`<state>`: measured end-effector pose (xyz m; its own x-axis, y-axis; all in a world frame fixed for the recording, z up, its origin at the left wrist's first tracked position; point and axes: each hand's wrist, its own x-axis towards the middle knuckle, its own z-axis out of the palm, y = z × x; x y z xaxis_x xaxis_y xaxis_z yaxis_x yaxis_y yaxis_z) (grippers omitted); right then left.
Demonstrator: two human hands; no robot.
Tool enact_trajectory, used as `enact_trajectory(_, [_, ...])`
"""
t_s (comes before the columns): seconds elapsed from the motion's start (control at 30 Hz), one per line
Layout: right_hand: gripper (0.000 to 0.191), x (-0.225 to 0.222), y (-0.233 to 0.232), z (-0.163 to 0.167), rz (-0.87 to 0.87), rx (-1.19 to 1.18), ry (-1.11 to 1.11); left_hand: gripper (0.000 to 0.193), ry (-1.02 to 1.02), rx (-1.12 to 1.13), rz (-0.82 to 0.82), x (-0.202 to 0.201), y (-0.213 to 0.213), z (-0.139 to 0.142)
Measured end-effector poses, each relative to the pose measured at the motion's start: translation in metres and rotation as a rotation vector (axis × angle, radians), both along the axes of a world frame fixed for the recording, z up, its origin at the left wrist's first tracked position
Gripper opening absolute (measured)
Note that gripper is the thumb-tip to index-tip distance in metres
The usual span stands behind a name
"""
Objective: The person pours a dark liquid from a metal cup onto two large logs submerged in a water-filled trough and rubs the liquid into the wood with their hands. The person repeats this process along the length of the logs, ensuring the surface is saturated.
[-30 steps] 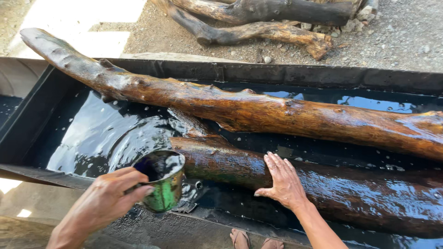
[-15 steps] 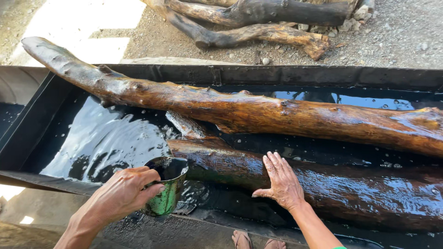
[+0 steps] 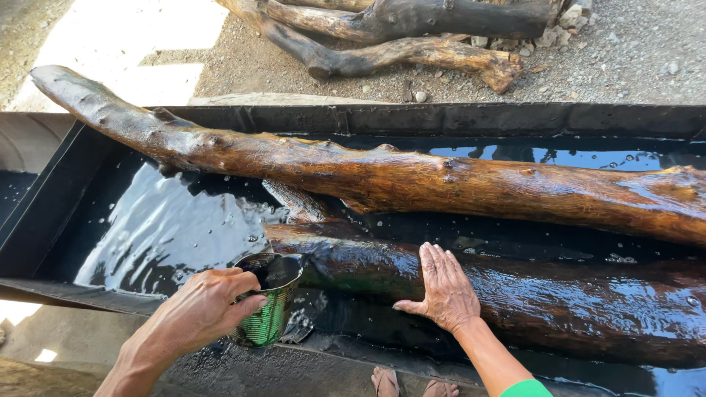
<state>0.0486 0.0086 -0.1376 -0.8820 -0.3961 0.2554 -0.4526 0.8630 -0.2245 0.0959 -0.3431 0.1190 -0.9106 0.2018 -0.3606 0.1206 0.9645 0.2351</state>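
Note:
My left hand (image 3: 195, 315) grips a green tin can (image 3: 269, 298) filled with dark liquid, held at the near edge of a long black trough (image 3: 44, 213). My right hand (image 3: 443, 288) lies flat, fingers spread, on a wet dark log (image 3: 515, 294) that rests low in the trough. A second, longer brown log (image 3: 412, 176) lies across the trough behind it, its left end sticking out over the rim. Dark shiny liquid (image 3: 169, 228) fills the trough bottom.
Several dry logs (image 3: 382, 37) lie on gravel ground beyond the trough. My toes (image 3: 408, 382) show below the near rim. Sunlit ground is at top left.
My left hand has kept the can at the near edge of the trough, shifting it slightly right. The liquid's surface ripples differently. My right hand stays on the log.

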Motion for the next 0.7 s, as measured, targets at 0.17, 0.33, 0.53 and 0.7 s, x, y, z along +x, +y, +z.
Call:
enact_trajectory(0.17, [0.136, 0.000, -0.001, 0.002, -0.023, 0.000, -0.041, 0.036, -0.064, -0.002, 0.046, 0.000, 0.004, 0.002])
enact_trajectory(0.33, [0.132, 0.001, 0.000, 0.003, -0.026, -0.033, -0.033, 0.033, -0.049, 0.018, -0.002, -0.003, 0.013, 0.005])
enact_trajectory(0.53, [0.130, -0.001, 0.002, -0.001, -0.024, -0.054, -0.025, 0.030, -0.030, 0.026, -0.064, -0.007, 0.025, 0.004])
enact_trajectory(0.7, [0.129, -0.001, 0.002, -0.005, -0.023, -0.069, -0.008, 0.029, -0.059, 0.023, -0.103, -0.010, 0.038, 0.000])
